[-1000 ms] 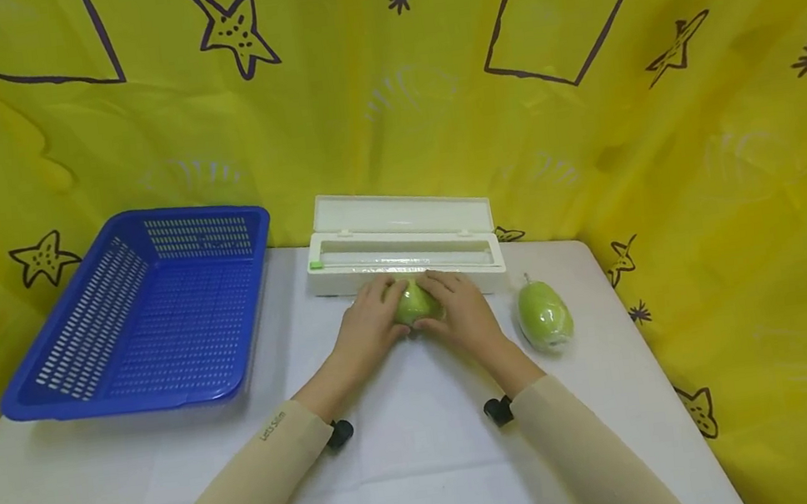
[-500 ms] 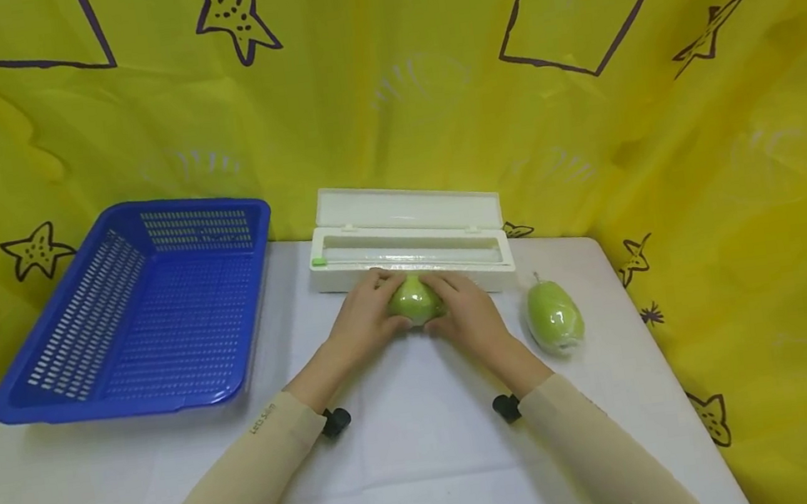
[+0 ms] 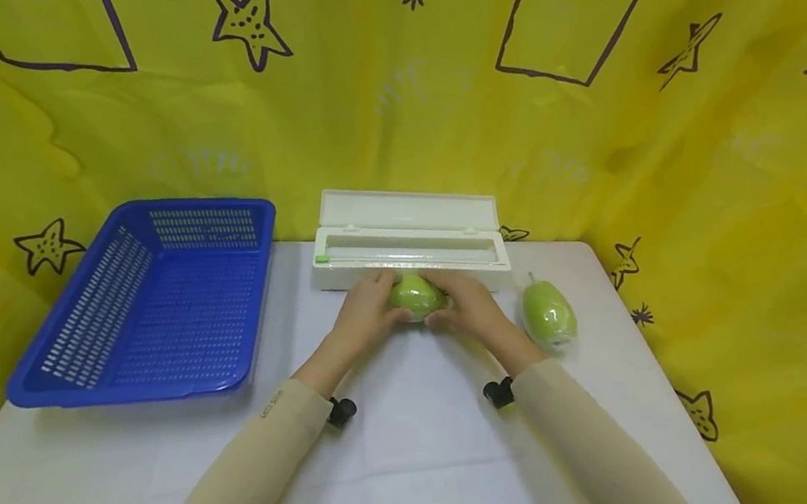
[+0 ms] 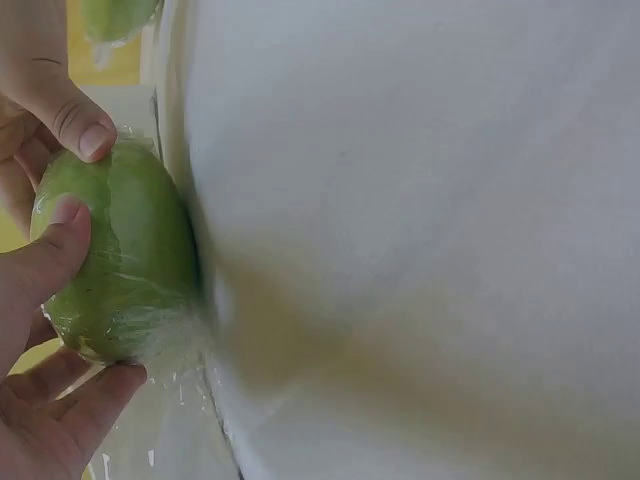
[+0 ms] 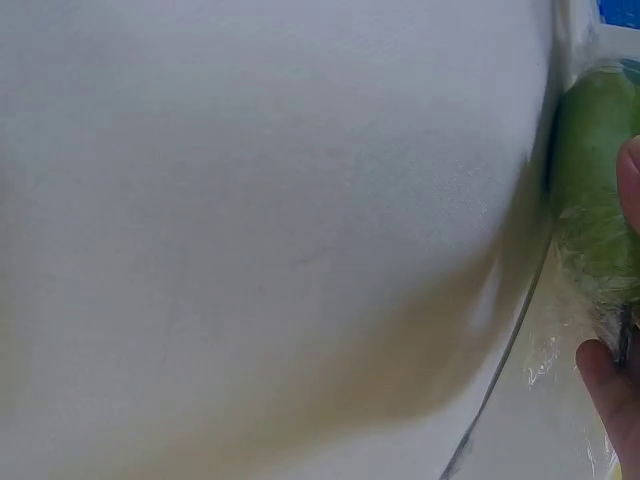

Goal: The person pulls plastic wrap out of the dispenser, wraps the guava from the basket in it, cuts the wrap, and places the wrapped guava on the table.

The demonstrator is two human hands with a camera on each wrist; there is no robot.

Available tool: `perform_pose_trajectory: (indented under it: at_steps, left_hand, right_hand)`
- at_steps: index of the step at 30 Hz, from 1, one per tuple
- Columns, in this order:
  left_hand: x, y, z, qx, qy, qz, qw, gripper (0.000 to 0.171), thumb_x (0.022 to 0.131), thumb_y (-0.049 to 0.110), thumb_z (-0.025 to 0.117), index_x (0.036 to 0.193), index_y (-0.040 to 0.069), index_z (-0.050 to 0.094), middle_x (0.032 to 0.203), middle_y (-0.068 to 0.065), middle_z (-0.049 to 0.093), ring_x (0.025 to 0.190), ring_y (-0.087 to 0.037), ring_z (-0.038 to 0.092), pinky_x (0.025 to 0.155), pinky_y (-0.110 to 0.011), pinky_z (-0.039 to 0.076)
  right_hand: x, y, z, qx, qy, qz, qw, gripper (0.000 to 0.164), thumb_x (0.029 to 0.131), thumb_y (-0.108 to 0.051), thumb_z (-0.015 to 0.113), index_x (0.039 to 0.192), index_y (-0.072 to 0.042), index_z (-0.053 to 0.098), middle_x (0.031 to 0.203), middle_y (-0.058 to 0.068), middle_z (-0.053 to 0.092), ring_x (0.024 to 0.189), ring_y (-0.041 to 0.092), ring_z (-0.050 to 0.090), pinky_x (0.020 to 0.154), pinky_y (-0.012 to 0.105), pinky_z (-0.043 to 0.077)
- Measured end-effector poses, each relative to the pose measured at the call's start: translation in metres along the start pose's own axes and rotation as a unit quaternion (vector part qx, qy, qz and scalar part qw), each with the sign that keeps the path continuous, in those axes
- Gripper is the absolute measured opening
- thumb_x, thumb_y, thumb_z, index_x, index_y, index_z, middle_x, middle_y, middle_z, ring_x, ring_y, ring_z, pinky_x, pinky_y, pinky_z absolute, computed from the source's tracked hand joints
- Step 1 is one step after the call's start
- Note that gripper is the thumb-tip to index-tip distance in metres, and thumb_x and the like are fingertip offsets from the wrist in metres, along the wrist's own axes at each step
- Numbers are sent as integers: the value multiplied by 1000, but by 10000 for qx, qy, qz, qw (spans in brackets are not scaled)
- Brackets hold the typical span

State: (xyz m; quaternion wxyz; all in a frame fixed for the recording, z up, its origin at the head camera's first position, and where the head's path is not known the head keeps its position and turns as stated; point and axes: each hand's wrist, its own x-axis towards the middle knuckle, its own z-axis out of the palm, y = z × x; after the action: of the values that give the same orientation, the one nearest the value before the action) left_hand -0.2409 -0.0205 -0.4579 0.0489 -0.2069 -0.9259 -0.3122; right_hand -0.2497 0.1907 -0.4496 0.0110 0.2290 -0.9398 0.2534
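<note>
A green oval fruit [image 3: 417, 297] wrapped in clear cling film is between both hands, close in front of a white cling film dispenser [image 3: 340, 277]. My left hand [image 3: 364, 311] grips its left side, thumb on the near face. On the other side, my right hand [image 3: 468, 303] holds it with curled fingers. In the left wrist view, both thumbs press the fruit [image 4: 140, 240], and loose film trails from its lower end. The right wrist view cuts off much of the fruit [image 5: 590, 170], with a right fingertip [image 5: 600, 365] at the gathered film below it.
To the right, a second wrapped green fruit [image 3: 549, 315] with a stem lies on the white-covered table [image 3: 432, 484]. A blue plastic basket [image 3: 28, 397] stands at the left. The dispenser's lid [image 3: 406, 207] is up, against the yellow curtain [image 3: 354, 98] behind.
The fruit has turned between the hands, so more of its shiny rounded side shows. Both hands stay around it in front of the dispenser. The head view has shifted slightly.
</note>
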Motion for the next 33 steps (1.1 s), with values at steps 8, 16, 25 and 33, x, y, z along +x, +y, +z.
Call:
perform_pose_trajectory:
  at_steps: [8,16,25,33]
  left_hand:
    - [0,1,-1,-103,187,-92,9997,56,77,25,85,123,4,60,126,-16,60,113,-31,60,98,-44,50]
    - [1,3,-2,-285,186,-97,9994,55,76,23,86,122,4,63,125,-13,63,114,-28,60,101,-42,48]
    - [-5,-6,-1,-370,3,-222,9991,61,78,29,86,130,11,58,130,-8,57,112,-25,59,98,-43,49]
    - [-17,-5,-5,-386,350,96,9986,62,80,27,85,134,14,57,132,-9,54,115,-26,58,97,-46,50]
  right_hand:
    - [-1,-14,4,-1066,353,-224,9934,82,71,-25,90,144,-11,54,137,15,57,123,37,54,107,48,44]
    - [-2,-14,3,-891,604,-470,9931,71,65,-15,93,129,-13,61,122,9,66,113,30,62,101,43,49]
    - [-5,-13,5,-968,275,-457,9939,76,68,-21,92,135,-15,56,132,10,59,122,33,55,106,47,45]
    - [-16,-12,6,-1226,744,-785,9865,75,70,-26,92,135,-14,57,137,10,55,125,33,50,109,46,41]
